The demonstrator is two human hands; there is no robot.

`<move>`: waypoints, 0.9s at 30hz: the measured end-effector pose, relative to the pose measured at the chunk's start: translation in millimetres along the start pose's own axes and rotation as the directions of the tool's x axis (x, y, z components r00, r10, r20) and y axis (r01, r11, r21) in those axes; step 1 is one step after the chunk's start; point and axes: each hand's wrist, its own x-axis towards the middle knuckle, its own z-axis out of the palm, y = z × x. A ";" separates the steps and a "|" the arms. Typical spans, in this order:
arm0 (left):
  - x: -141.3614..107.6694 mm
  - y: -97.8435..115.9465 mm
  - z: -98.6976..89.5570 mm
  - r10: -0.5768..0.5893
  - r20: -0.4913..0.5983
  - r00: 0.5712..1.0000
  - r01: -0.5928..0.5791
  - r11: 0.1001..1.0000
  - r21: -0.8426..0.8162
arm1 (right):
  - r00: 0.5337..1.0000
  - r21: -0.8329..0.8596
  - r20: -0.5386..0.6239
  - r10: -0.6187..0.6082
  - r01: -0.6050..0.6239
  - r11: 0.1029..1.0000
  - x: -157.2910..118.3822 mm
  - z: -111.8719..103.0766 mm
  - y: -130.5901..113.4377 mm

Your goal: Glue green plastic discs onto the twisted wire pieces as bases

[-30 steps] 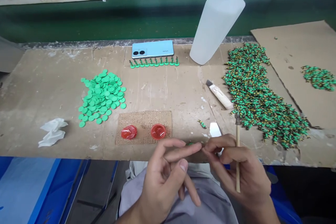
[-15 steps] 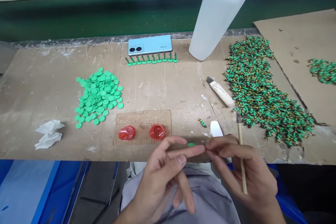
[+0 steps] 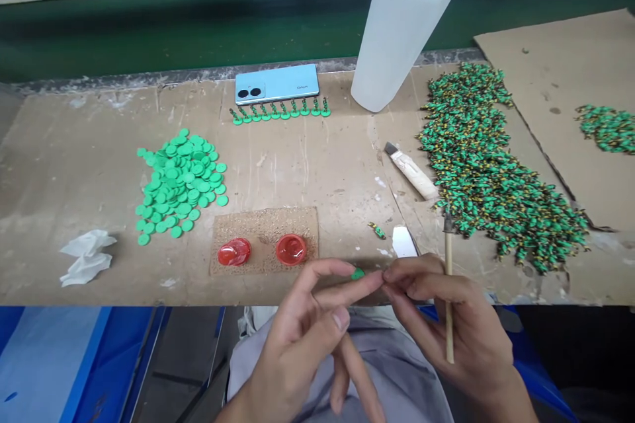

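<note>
1. Wooden-handled tool (image 3: 449, 304): one, held across the right hand (image 3: 446, 314), right of the cardboard mat (image 3: 261, 259). That hand is curled, thumb and forefinger pinched; whether they grip anything tiny, I cannot tell.
2. Left hand (image 3: 307, 334): nearer than the mat, fingers loosely spread, one fingertip touching the right hand's, nothing visibly held.
3. Right of the mat: one green disc (image 3: 358, 273), one white piece (image 3: 404, 242), one loose figure (image 3: 378, 230).
4. On the mat: two red cups (image 3: 291, 249), both with glossy contents.
5. Left of the mat: one white tissue (image 3: 88, 256); farther, a disc heap (image 3: 179, 178), uncountable.
6. Farther right: one blade (image 3: 411, 172), two figure heaps (image 3: 489, 165), uncountable.
7. Beyond the mat: ten standing figures (image 3: 284, 112) in a row, one phone (image 3: 282, 82), one bottle (image 3: 404, 26), contents unclear.
</note>
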 end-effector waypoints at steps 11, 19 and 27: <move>-5.5 -1.8 -0.8 0.024 -0.094 0.995 0.004 0.958 0.287 | 1.000 0.023 -0.005 0.030 -0.030 0.999 0.3 2.8 4.0; -4.2 -9.1 -3.0 0.088 -0.059 0.994 -0.068 0.957 0.281 | 0.998 0.022 -0.058 -0.029 0.030 0.999 4.8 5.3 -1.3; 3.7 -8.2 -8.6 0.102 0.017 0.995 -0.103 0.993 0.057 | 0.993 0.086 -0.120 0.007 0.004 0.996 2.3 8.6 -6.5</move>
